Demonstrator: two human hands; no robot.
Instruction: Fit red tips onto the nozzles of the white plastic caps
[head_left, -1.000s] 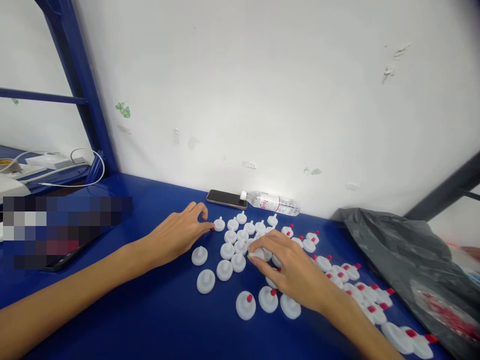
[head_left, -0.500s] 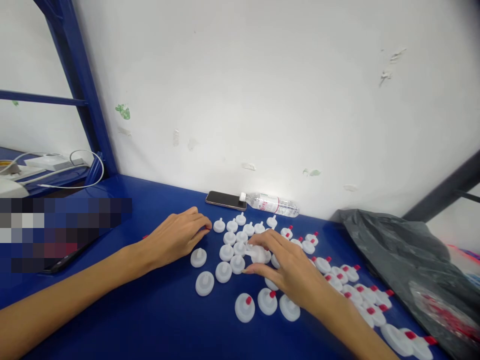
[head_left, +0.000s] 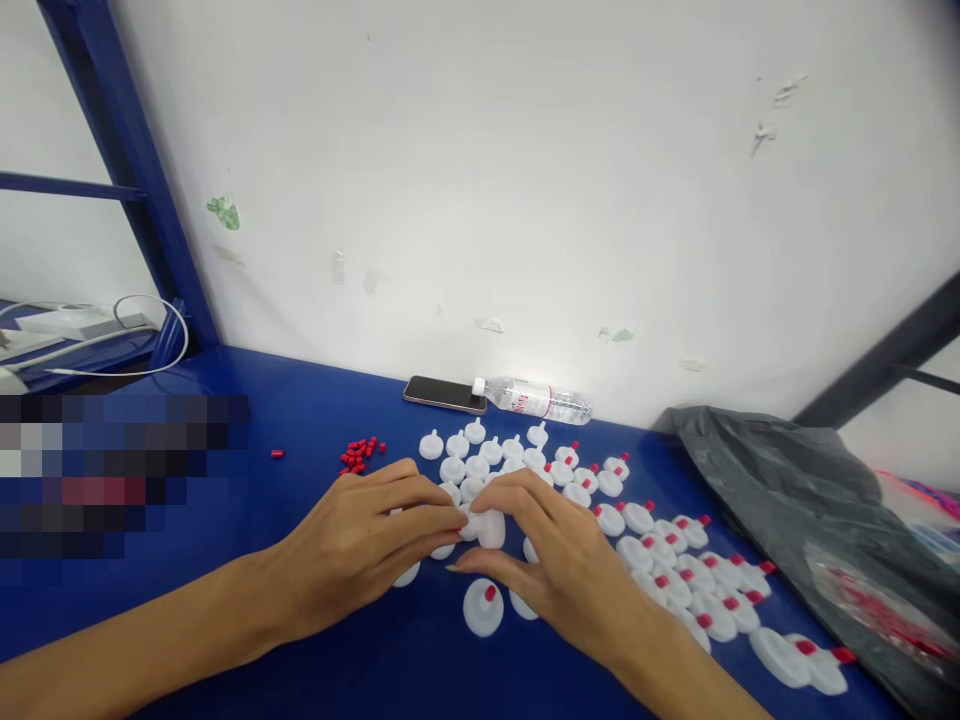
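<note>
Between the thumb and fingers of my right hand (head_left: 559,560) is a white round plastic nozzle lid (head_left: 492,530), turned on its side with the spout to the left. My left hand (head_left: 367,530) meets it at the spout end, fingertips pinched together. A trace of red shows at those fingertips, a small red cap mostly hidden by them. Bare-spouted white lids (head_left: 453,470) stand just beyond both hands. In front of my right hand lies a lid with a red tip (head_left: 483,608). Loose red caps (head_left: 358,455) are heaped beyond my left hand.
Several red-tipped lids (head_left: 696,573) spread over the blue table (head_left: 315,650) at the right. A phone (head_left: 445,393) and a clear bottle (head_left: 536,399) lie along the wall. A dark plastic bag (head_left: 780,480) covers the right edge. One red cap (head_left: 277,454) lies apart.
My left hand has moved right and toward me, from beside the lids to the spout of the held lid. The heap of red caps is uncovered. My right hand still holds the lid.
</note>
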